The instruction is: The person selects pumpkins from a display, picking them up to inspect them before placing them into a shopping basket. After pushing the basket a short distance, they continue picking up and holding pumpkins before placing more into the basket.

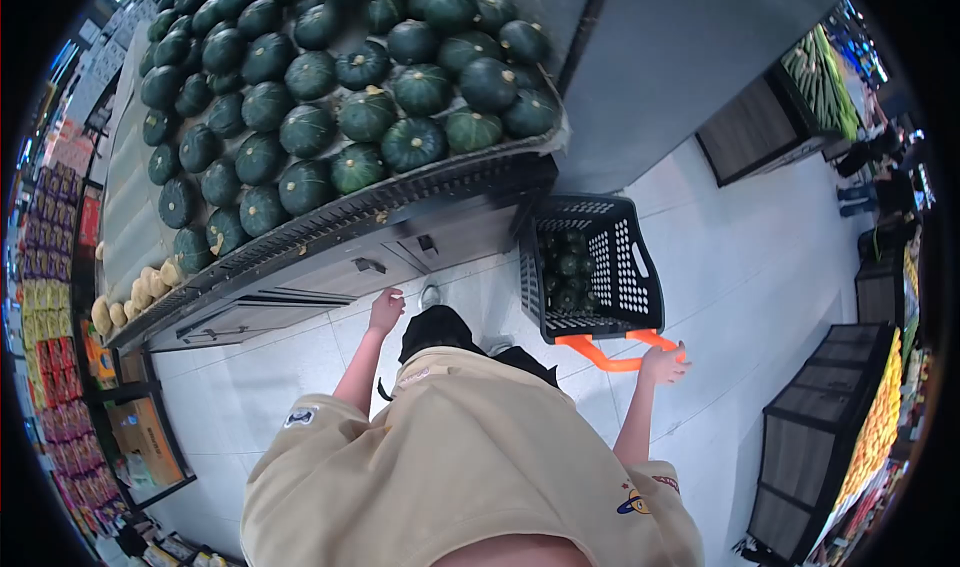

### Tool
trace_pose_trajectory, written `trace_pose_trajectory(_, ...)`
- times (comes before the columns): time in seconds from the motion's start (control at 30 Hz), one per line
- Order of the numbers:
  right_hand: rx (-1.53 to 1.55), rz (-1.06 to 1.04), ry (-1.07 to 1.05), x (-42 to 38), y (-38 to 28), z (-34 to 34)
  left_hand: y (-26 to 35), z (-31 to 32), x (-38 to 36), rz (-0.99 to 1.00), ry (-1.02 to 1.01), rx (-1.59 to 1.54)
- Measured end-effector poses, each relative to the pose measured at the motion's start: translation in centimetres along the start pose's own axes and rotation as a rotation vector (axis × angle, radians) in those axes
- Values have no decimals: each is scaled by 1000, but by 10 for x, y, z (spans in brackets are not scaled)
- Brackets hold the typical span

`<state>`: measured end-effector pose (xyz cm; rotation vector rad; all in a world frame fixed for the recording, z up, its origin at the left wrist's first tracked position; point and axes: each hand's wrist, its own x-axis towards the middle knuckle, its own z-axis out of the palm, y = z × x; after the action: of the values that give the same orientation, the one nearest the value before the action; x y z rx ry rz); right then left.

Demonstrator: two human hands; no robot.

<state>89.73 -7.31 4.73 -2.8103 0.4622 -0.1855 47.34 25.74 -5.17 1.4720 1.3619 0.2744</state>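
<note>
My left hand (387,311) hangs empty in front of the display cabinet (440,237), its fingers loosely bent and apart. On the other side, my right hand (662,365) is at the orange handle (610,363) of a black shopping basket (648,292), with its fingers loosely around the handle's corner. The basket stands on the floor against the cabinet's end. Dark green round pumpkins (568,267) lie inside it, partly hidden by the perforated walls. Many more dark green pumpkins (415,145) are piled on the sloped display above the cabinet.
Pale oblong produce (145,289) lies at the display's left end. A grey pillar (650,67) rises behind the basket. Packaged goods (55,337) fill shelves at far left. Other produce stands (815,437) are on the right, with people (885,192) farther off.
</note>
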Motion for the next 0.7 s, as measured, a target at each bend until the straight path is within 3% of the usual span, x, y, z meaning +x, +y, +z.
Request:
trace_pose_trajectory(0.07,-285,-261,296,-13,-12,-6,10,-20,-9,47,69,-101)
trace_pose_trajectory(0.1,-282,-270,306,-18,-20,-6,12,-27,-13,47,73,-114)
trace_pose_trajectory(0.2,271,-686,112,-42,-68,-3,47,-53,-14,134,46,-141)
trace_pose_trajectory(0.43,943,-877,-486,-165,-309,-49,160,-108,-30,372,-189,-232)
trace_pose_trajectory(0.5,1041,-1069,-503,-185,-361,-65,184,-123,-27,544,-232,-150)
trace_pose_trajectory(0.63,957,-1229,-445,-198,-415,-73,215,-142,-20,682,-230,-84)
trace_pose_trajectory(0.7,667,-1285,-312,-202,-427,-82,223,-149,-15,693,-231,-92)
